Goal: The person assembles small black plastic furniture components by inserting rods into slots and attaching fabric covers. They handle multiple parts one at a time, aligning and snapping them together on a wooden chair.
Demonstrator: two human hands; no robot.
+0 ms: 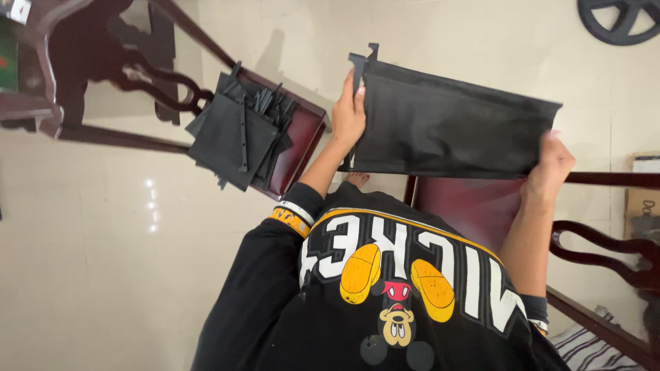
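I hold a black rectangular fabric panel (447,127) stretched out in front of me between both hands. A thin black plastic rail with a hook (359,65) sticks up at its left end. My left hand (348,113) grips that left edge by the rail. My right hand (552,165) pinches the lower right corner. My black printed shirt (385,295) fills the bottom of the view.
A pile of similar black panels and rails (240,130) lies on the dark red seat of a wooden chair (299,148) to my left. Another dark wooden chair (481,206) stands below the held panel. My bare foot (357,180) rests on the beige tiled floor (103,261).
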